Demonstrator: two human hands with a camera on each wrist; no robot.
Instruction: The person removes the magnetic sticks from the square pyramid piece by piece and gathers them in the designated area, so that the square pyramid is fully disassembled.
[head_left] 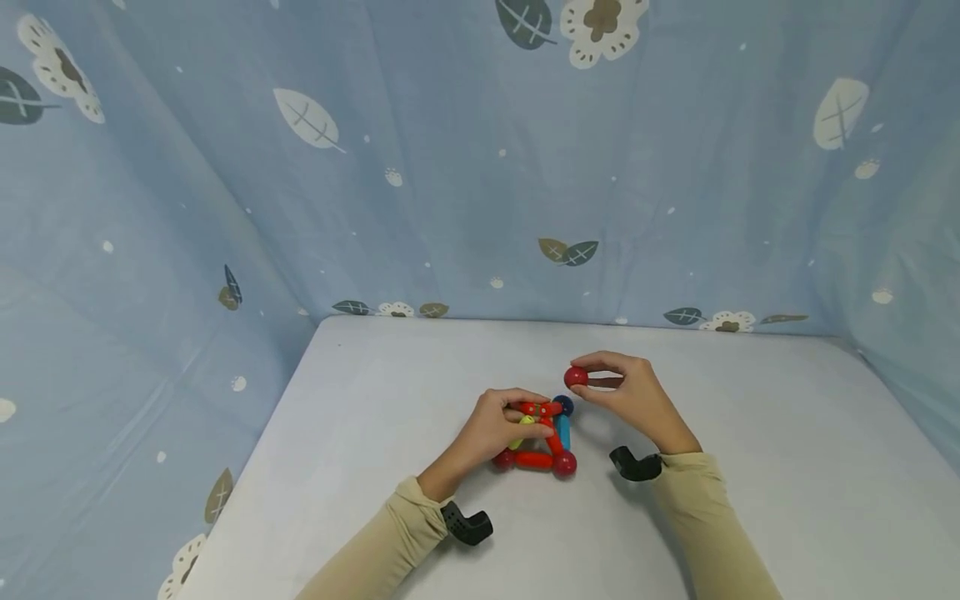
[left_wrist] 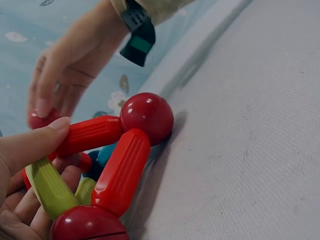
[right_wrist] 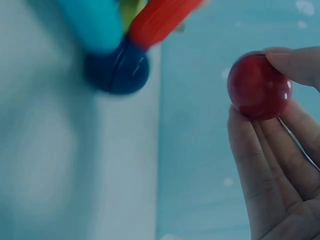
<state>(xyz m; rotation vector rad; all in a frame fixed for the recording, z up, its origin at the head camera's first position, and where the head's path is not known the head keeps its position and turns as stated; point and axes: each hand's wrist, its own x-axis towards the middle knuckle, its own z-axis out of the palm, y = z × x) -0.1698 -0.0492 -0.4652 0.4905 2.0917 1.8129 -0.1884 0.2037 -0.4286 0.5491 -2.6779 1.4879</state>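
A red ball (head_left: pixel 576 377) is pinched between the thumb and fingertips of my right hand (head_left: pixel 637 398), held just above and beyond a small frame of rods and balls. My left hand (head_left: pixel 487 425) grips the frame's top, thumb on a red rod (left_wrist: pixel 95 134) and fingers behind. Its base shows another red rod (head_left: pixel 534 460) between two red balls, the right one (head_left: pixel 565 464) nearest me. A light blue rod (head_left: pixel 564 433) runs back to a dark blue ball (right_wrist: pixel 117 68). Yellow-green rods (left_wrist: pixel 50 187) stand on the left side, partly hidden by my left fingers.
The frame stands on a white table (head_left: pixel 390 375). A blue patterned curtain (head_left: pixel 465 167) hangs behind the table and along its sides. Black wrist mounts (head_left: pixel 468 527) sit at both sleeve cuffs, close over the tabletop.
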